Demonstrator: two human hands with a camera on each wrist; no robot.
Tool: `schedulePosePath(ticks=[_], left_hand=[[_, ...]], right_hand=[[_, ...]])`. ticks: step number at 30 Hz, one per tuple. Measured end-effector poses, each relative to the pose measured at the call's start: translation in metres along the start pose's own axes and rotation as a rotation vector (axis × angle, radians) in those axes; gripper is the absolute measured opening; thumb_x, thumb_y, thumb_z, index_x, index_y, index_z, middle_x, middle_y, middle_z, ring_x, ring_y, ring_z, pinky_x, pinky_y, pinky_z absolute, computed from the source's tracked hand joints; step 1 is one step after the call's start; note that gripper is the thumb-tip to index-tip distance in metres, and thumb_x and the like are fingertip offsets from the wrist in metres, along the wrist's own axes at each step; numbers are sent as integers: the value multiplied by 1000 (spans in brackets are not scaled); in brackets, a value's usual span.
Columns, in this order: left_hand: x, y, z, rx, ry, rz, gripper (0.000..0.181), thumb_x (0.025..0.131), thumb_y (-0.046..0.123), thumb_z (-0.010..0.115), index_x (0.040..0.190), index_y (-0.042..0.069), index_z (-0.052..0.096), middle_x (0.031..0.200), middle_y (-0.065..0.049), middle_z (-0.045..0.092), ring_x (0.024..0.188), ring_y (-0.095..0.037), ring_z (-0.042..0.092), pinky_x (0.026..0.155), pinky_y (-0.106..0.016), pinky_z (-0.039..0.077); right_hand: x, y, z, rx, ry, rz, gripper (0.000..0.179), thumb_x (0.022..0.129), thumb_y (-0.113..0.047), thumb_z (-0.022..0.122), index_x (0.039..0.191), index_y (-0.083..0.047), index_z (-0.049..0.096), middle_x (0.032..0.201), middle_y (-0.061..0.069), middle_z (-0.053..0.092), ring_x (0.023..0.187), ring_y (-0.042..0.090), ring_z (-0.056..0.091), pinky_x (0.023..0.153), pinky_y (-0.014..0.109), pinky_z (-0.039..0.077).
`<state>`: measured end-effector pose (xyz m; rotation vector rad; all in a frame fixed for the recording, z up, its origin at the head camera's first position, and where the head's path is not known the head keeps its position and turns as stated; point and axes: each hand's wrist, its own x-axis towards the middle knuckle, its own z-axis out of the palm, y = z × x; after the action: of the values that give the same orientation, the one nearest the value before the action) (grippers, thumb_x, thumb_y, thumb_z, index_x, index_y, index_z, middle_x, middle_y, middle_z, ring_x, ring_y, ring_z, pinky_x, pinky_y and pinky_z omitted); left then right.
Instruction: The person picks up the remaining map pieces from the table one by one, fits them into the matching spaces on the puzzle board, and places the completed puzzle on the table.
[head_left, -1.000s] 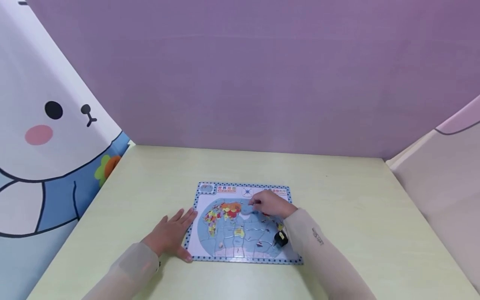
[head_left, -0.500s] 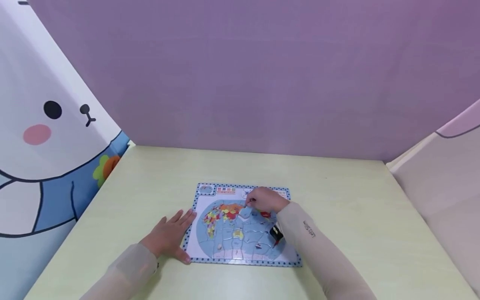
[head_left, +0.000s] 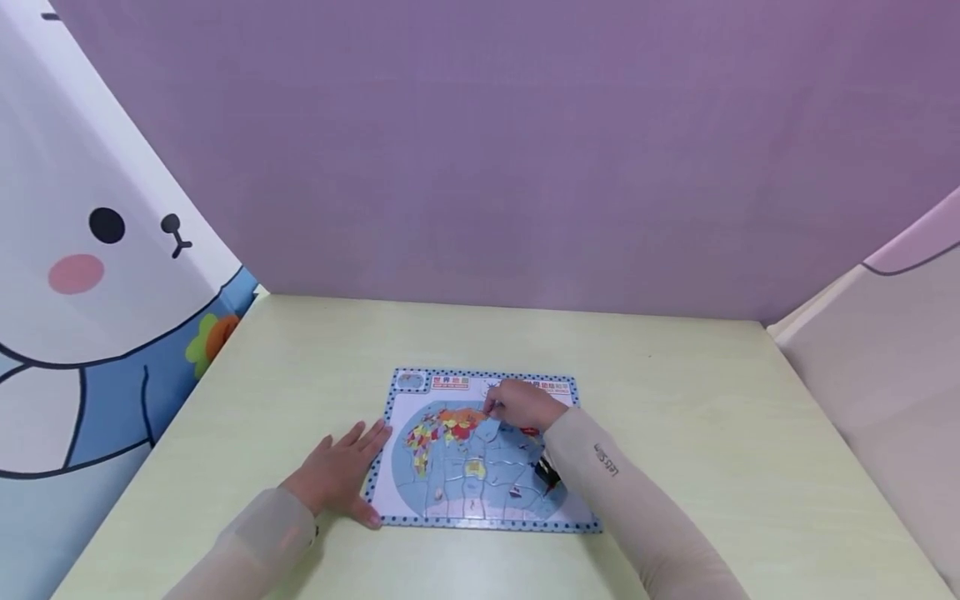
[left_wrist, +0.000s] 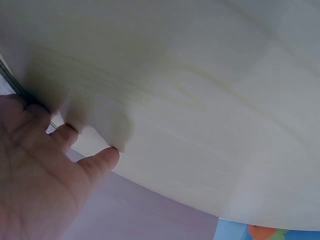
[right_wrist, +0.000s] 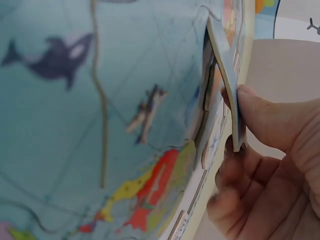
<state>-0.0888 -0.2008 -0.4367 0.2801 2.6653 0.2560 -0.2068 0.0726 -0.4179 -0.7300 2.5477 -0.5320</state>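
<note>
A world map jigsaw puzzle (head_left: 450, 483) lies flat on the table, framed by a blue dotted border. My left hand (head_left: 337, 471) rests at its left edge with the fingers spread. In the left wrist view, part of that hand (left_wrist: 40, 175) shows against the table surface. Over the upper middle of the map, my right hand (head_left: 527, 402) pinches a blue puzzle piece (right_wrist: 227, 75) between thumb and fingers. The right wrist view has this piece tilted up, its far end at the puzzle surface. A gap with layered edges shows beneath it.
The pale table (head_left: 712, 433) extends around the puzzle on all sides. A purple cloth wall (head_left: 525, 167) stands behind it, and a cartoon-printed cloth (head_left: 97, 333) hangs at the left. A small black device (head_left: 546, 473) sits by the right wrist, over the map.
My right hand has shifted a little to the left over the map, with the puzzle piece in its fingers. The left hand has stayed at the board's left edge.
</note>
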Motion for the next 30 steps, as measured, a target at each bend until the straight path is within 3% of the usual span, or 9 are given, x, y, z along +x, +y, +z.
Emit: schedulePosePath(ticks=[3,10,20,26,30], left_hand=[[-1,-1,-1,5,4,9,123,55,53,87,152,8,25,157,-10,23,143,-40,15,105,-70,16],[2,-4,-7,23,46,33,123,55,54,87,151,5,26,156,-13,23,142,-41,16,104,-70,17],[0,-5,-3,-14,39,40,122,56,53,87,150,4,27,156,-14,23,142,-42,15,106,-69,15],[2,-2,-7,20,48,51,121,57,54,86,150,3,27,156,-15,24,141,-42,17,106,-69,16],[4,1,-11,64,19,40,120,58,55,85,150,3,28,156,-14,25,141,-42,18,106,-69,16]], right_hand=[[0,1,2,48,9,6,11,92,-10,65,99,-13,73,108,4,65,94,18,55,88,37,49],[6,3,-2,43,56,-12,10,90,-10,67,99,-12,72,106,4,66,92,17,57,85,35,50],[6,-5,10,3,122,77,17,83,-8,74,100,-11,72,106,5,66,97,20,58,85,36,50],[5,-1,7,-54,154,178,22,83,-20,76,102,-14,69,105,2,66,89,17,58,76,33,49],[-1,6,1,-8,146,211,29,87,-33,71,109,-14,67,105,1,66,85,17,56,75,35,50]])
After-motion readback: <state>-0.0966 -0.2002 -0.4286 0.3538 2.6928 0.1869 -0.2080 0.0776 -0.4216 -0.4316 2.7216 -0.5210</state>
